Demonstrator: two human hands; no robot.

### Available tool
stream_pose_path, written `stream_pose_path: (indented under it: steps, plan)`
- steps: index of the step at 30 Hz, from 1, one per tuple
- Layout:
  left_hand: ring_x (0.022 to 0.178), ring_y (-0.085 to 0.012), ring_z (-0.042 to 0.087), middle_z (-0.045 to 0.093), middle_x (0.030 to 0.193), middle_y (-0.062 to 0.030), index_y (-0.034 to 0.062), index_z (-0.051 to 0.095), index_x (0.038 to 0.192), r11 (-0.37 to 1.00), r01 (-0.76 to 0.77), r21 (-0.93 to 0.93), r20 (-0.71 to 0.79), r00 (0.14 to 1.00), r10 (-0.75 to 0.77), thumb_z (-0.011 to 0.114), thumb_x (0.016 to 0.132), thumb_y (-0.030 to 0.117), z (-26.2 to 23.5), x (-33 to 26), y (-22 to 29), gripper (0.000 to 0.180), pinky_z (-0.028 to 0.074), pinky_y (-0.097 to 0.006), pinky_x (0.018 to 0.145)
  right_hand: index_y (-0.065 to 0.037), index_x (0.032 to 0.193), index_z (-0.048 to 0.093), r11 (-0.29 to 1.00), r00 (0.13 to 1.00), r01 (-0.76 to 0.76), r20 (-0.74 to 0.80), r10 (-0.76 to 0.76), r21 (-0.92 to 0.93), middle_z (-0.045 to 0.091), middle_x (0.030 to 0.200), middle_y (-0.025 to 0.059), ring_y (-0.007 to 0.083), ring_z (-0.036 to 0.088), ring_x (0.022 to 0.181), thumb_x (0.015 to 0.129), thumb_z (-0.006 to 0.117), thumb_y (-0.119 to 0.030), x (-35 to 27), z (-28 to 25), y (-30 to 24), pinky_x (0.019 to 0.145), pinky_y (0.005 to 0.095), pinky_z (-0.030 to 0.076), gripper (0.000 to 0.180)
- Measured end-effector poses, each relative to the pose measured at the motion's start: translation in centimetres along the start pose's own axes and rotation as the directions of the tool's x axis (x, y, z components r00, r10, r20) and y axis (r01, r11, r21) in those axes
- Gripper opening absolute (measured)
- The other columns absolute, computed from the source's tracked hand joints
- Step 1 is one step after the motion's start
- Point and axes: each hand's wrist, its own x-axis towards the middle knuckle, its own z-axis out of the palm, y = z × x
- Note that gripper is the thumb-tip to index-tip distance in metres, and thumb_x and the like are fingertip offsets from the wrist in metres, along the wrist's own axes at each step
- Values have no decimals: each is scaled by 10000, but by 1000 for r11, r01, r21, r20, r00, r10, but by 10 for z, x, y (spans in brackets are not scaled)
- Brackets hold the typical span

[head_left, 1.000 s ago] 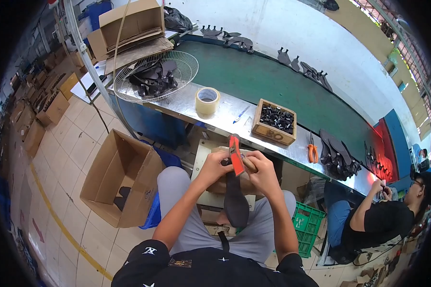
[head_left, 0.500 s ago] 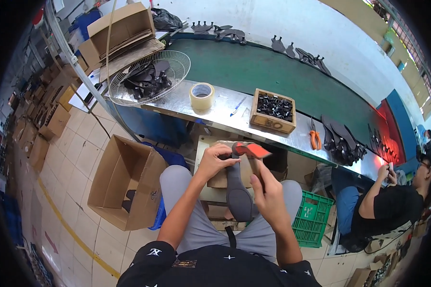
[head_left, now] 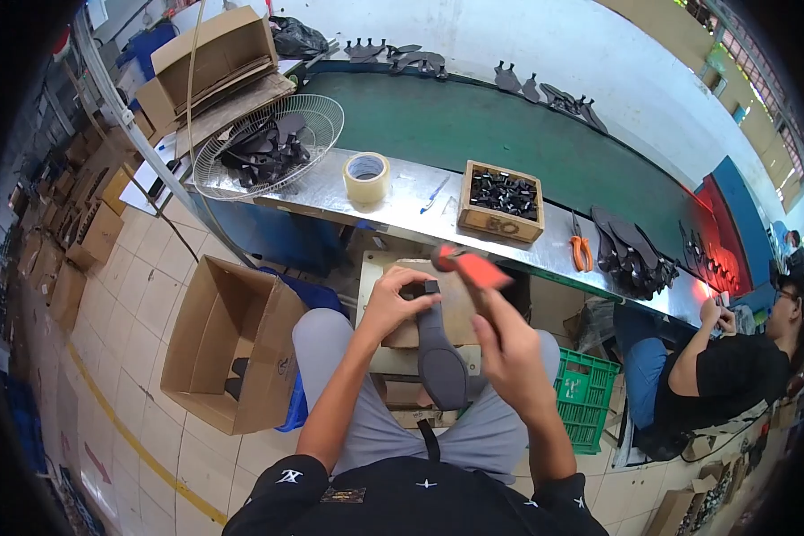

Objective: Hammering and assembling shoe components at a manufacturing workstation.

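Note:
My left hand (head_left: 391,305) grips the heel end of a dark grey shoe sole (head_left: 442,366) above a wooden work block (head_left: 456,313). A small black heel piece (head_left: 420,289) shows between its thumb and fingers. The sole's wide forepart points down toward my lap. My right hand (head_left: 514,357) is closed round the handle of a hammer with a red head (head_left: 473,266). That head hangs just right of the heel, apart from it. On the metal bench edge, a wooden box (head_left: 498,225) holds many small black pieces.
A roll of tape (head_left: 366,189), a wire basket of dark soles (head_left: 201,161) and orange-handled pliers (head_left: 582,254) lie along the bench. A cardboard box (head_left: 268,375) stands left, a green crate (head_left: 583,402) right. A co-worker (head_left: 724,384) sits at far right.
The hammer head has lifted off the heel and swung to the right. My left hand still holds the sole, which sits slightly further left in the picture as the view shifted.

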Motion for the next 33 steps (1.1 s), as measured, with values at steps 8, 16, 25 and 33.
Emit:
stream_pose_path:
  steps: [8, 16, 25, 33]
  plan:
    - [1352, -199, 420, 686, 1206, 24, 77, 114, 1576, 916, -15, 400, 90, 996, -23, 823, 704, 496, 6, -7, -10, 1199, 72, -563, 1119, 48, 1251, 525, 994, 990, -87, 110, 93, -59, 630, 1069, 281, 454, 642, 904, 935, 591, -39, -19, 30, 43, 735, 455, 536, 334]
    - [1374, -200, 423, 681, 1231, 11, 120, 136, 1578, 920, 29, 392, 59, 997, -56, 810, 708, 513, 1, -6, -7, 1168, 50, -583, 1137, 98, 1190, 463, 905, 963, -6, -242, 119, 424, 601, 813, 182, 271, 636, 640, 988, 527, -116, -20, -20, -17, 545, 407, 479, 300]
    - [1364, -206, 449, 662, 1256, 48, 160, 703, 1145, 842, -92, 532, -18, 993, 120, 733, 819, 370, 9, -11, 5, 389, 125, -613, 1123, 77, 1222, 570, 992, 999, 2, -52, -9, -128, 656, 878, 142, 220, 628, 761, 999, 525, -108, -16, -15, 13, 718, 329, 505, 294]
    - [726, -252, 593, 573, 792, -127, -5, 673, 943, 978, -38, -206, 354, 929, 111, 679, 903, 178, -9, -56, 101, 187, 445, -335, 618, -50, 1326, 561, 947, 999, 40, 17, -36, -318, 612, 996, 143, 306, 648, 765, 878, 674, -85, 4, 17, 59, 655, 387, 532, 464]
